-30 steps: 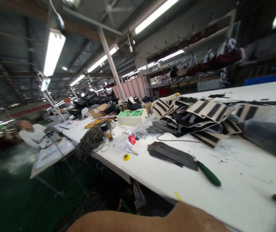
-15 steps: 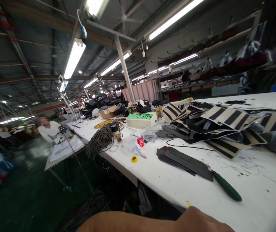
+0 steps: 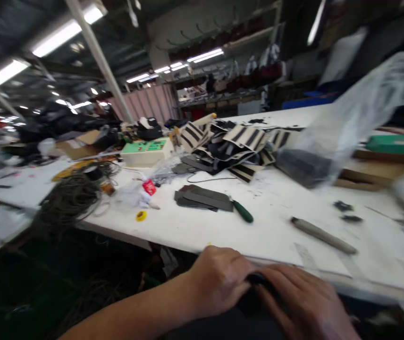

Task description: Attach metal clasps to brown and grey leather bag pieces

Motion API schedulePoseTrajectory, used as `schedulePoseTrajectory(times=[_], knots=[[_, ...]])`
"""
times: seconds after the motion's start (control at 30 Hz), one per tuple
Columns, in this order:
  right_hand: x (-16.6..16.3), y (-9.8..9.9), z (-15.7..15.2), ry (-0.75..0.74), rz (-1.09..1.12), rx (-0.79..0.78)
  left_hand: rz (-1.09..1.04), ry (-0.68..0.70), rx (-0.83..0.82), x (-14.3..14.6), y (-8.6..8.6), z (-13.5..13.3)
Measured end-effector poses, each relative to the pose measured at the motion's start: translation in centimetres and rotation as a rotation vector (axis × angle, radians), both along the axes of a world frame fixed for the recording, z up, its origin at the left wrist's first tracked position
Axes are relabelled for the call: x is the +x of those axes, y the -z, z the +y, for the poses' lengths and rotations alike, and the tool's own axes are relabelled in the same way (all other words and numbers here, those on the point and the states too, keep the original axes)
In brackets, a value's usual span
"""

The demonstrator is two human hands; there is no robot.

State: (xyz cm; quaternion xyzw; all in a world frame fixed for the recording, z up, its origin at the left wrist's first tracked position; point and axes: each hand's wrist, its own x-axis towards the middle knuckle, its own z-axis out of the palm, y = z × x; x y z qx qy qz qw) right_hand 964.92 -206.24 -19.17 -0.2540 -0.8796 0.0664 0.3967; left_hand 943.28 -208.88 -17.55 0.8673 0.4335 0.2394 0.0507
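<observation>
At the table's front edge, my left hand [image 3: 219, 278] is closed, its fingers pinching the rim of a dark piece of material [image 3: 257, 279]. My right hand [image 3: 301, 297] lies against the same dark piece from the other side, fingers bent over it. Most of the piece is hidden below the hands, so its full shape cannot be made out. Beyond the hands, a green-handled tool [image 3: 242, 211] rests by a stack of flat dark grey strips [image 3: 205, 197]. A grey-brown rod [image 3: 324, 235] lies to the right on the white table [image 3: 195, 231].
A yellow tape roll [image 3: 141, 216], a red bottle [image 3: 149, 187] and coiled cords [image 3: 69, 200] are at left. Behind stand a green-topped control box [image 3: 147, 152] and striped pieces [image 3: 242, 137]. A clear plastic bag [image 3: 347, 108] and a cardboard box [image 3: 375, 170] are at right.
The view has swung to the right, bringing in the plastic bag, cardboard box and rod. Both hands now show at the bottom with the dark piece; before, only one forearm and hand showed.
</observation>
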Motion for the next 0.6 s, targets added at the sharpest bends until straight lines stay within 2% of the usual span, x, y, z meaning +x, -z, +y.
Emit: schedulePoseTrajectory(times=[0.1,0.2,0.6], knots=[[0.04,-0.04,-0.33,0.0,-0.098,-0.114,-0.114,0.054,0.036,-0.44,0.12,0.14],[-0.29,-0.17,-0.41,-0.008,-0.136,-0.163,-0.123,0.073,0.05,-0.56,0.22,0.18],[-0.15,-0.23,-0.7,-0.023,-0.115,-0.18,-0.097,0.12,0.065,-0.53,-0.22,-0.01]])
